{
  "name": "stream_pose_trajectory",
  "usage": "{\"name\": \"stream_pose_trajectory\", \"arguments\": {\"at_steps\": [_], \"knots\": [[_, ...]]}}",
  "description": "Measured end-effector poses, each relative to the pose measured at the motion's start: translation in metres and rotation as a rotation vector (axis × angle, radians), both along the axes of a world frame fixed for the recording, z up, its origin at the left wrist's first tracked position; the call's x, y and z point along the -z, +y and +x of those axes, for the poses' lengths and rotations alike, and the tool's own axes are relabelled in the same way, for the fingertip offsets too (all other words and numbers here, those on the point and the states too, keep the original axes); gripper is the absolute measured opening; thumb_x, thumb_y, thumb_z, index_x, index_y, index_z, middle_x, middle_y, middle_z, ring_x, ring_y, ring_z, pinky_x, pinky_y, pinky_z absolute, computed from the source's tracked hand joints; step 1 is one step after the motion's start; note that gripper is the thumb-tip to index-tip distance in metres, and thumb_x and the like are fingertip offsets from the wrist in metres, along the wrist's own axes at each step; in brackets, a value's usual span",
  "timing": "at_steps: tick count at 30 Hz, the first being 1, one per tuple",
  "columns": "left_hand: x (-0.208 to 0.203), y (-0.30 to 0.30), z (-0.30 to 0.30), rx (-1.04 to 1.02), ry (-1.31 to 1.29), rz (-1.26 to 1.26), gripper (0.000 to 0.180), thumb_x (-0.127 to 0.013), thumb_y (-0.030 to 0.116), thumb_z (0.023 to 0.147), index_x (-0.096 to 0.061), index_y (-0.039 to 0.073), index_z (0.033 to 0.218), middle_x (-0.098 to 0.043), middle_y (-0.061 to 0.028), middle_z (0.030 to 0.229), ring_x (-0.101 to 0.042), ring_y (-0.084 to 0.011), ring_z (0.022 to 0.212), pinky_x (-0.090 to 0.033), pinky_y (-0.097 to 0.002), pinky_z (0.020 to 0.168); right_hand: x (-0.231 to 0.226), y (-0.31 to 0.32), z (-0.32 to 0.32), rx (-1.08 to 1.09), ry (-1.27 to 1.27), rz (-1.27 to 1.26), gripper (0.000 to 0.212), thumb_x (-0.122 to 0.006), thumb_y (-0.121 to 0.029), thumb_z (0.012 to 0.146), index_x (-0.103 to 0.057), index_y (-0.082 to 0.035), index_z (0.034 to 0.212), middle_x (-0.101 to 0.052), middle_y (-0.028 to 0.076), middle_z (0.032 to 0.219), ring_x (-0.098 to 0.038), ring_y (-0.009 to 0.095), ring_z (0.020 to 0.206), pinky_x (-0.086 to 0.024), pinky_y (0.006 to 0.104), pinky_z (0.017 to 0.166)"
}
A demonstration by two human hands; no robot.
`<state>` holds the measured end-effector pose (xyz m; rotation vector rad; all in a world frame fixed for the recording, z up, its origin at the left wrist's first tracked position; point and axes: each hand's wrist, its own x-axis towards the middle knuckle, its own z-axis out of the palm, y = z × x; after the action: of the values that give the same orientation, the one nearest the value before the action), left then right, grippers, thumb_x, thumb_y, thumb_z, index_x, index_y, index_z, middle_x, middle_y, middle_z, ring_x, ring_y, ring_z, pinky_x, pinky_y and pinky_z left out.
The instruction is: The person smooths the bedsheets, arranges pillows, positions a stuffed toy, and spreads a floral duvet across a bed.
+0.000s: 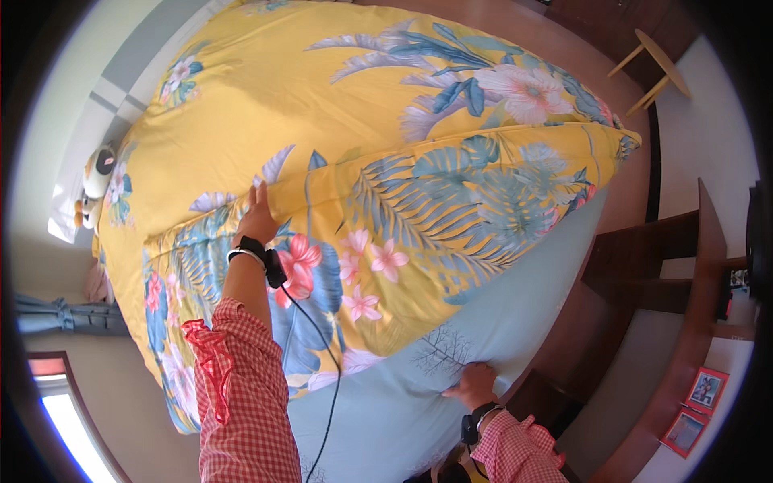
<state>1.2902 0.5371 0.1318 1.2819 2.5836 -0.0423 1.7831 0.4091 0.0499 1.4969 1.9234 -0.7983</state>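
A yellow duvet point(241, 105) printed with blue leaves and pink flowers covers most of the bed. Its near part is folded back, and the fold's edge runs across the middle. My left hand point(258, 217) lies on that edge, fingers stretched forward and a little apart, grasping nothing that I can see. Lower right, my right hand point(473, 383) rests on the pale blue bed sheet point(386, 410), beside a printed bare tree. Its thumb sticks out to the left; the other fingers are partly hidden by foreshortening. Each wrist carries a black device on a band.
A black cable point(334, 378) hangs from the left wrist device across the duvet and sheet. Plush toys point(98, 173) sit at the bed's left edge. A dark wooden shelf unit point(636, 258) stands close on the right, with a small wooden stool point(656, 68) beyond it.
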Motion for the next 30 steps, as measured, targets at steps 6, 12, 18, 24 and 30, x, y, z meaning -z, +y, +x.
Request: {"name": "stream_pose_trajectory", "arguments": {"at_steps": [6,12,18,24,30], "knots": [[0.035,0.002,-0.023,-0.011,-0.068,0.006,0.086,-0.063,0.024,0.074,-0.008,0.011,0.138,-0.019,-0.0213,0.14,-0.043,-0.0391,0.113,-0.039,-0.0408,0.093,-0.002,0.005,0.0,-0.06,0.038,-0.077,0.074,-0.075,-0.05,0.052,-0.056,0.003,0.101,-0.057,0.018,0.101,-0.052,0.031,0.097,-0.039,0.0454,0.085],[-0.012,-0.008,0.001,-0.032,0.11,-0.136,0.024,-0.055,0.017,0.076,-0.059,0.007,0.099,-0.053,-0.0123,0.114,-0.049,-0.0379,0.106,-0.044,-0.0435,0.082,-0.001,0.002,-0.002,-0.071,0.082,0.066,0.074,-0.076,-0.049,0.049,-0.057,0.003,0.098,-0.058,0.019,0.098,-0.054,0.032,0.095,-0.04,0.045,0.083],[-0.094,-0.064,0.021,0.488,0.421,-0.255,0.02,-0.053,0.017,0.068,-0.064,0.007,0.081,-0.06,-0.0145,0.096,-0.059,-0.0334,0.085,-0.045,-0.044,0.074,-0.006,-0.002,0.0,0.012,0.039,0.068,0.078,-0.078,-0.051,0.047,-0.056,0.0,0.103,-0.056,0.018,0.104,-0.052,0.033,0.1,-0.038,0.0442,0.088],[-0.133,-0.208,0.164,0.485,-0.062,-0.376,0.02,-0.054,0.017,0.065,-0.061,0.002,0.076,-0.062,-0.018,0.077,-0.06,-0.0338,0.073,-0.047,-0.0432,0.063,-0.001,-0.004,0.015,-0.039,0.199,0.112,0.071,-0.077,-0.048,0.046,-0.058,0.001,0.094,-0.057,0.02,0.099,-0.054,0.033,0.096,-0.042,0.0414,0.083],[-0.089,-0.359,0.364,0.44,-0.694,-0.15,0.026,-0.054,0.021,0.071,-0.052,0.0,0.085,-0.058,-0.0214,0.081,-0.057,-0.0376,0.08,-0.045,-0.0437,0.071,0.032,-0.06,0.124,0.505,0.974,-0.296,0.037,-0.066,-0.031,0.072,-0.056,-0.006,0.097,-0.059,0.008,0.09,-0.056,0.023,0.082,-0.047,0.0336,0.076]]}}
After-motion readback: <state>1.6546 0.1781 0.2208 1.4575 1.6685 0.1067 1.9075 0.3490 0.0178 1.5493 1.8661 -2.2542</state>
